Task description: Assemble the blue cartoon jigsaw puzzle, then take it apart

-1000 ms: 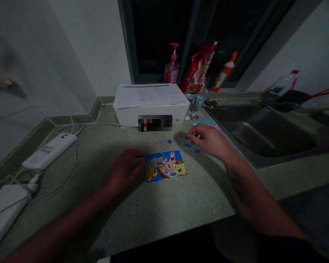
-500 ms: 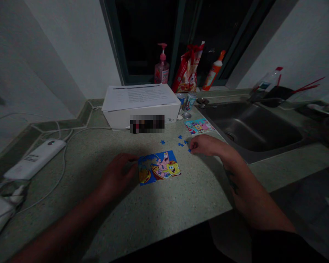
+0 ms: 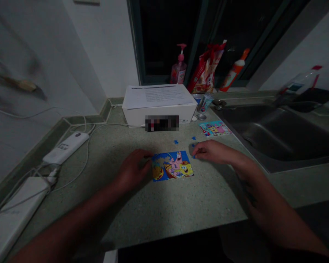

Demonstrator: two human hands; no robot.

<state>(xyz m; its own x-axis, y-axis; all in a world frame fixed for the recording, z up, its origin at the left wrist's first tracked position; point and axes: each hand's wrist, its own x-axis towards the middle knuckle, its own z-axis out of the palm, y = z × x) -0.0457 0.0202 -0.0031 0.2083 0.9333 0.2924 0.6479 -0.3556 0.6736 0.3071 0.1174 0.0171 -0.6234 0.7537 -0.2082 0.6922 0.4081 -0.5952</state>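
A small cartoon jigsaw puzzle (image 3: 172,165), blue with pink and yellow figures, lies flat on the speckled green counter (image 3: 167,208). My left hand (image 3: 133,171) rests at its left edge, fingers curled against the border. My right hand (image 3: 210,151) lies just right of the puzzle's upper right corner, fingertips pinched on a small blue puzzle piece (image 3: 193,156). Two loose blue pieces (image 3: 176,141) lie behind the puzzle. A reference picture card (image 3: 215,128) of the same cartoon lies further back right.
A white box (image 3: 159,104) topped with printed paper stands behind the puzzle. A steel sink (image 3: 285,137) lies to the right. White power adapters (image 3: 65,147) and cables sit left. A pink pump bottle (image 3: 178,69), a red bag (image 3: 205,71) and an orange-capped bottle (image 3: 234,71) stand on the sill.
My right hand has drawn back from the loose pieces toward the puzzle's upper right corner with a piece pinched. The left hand has stayed at the puzzle's left edge. The camera has shifted.
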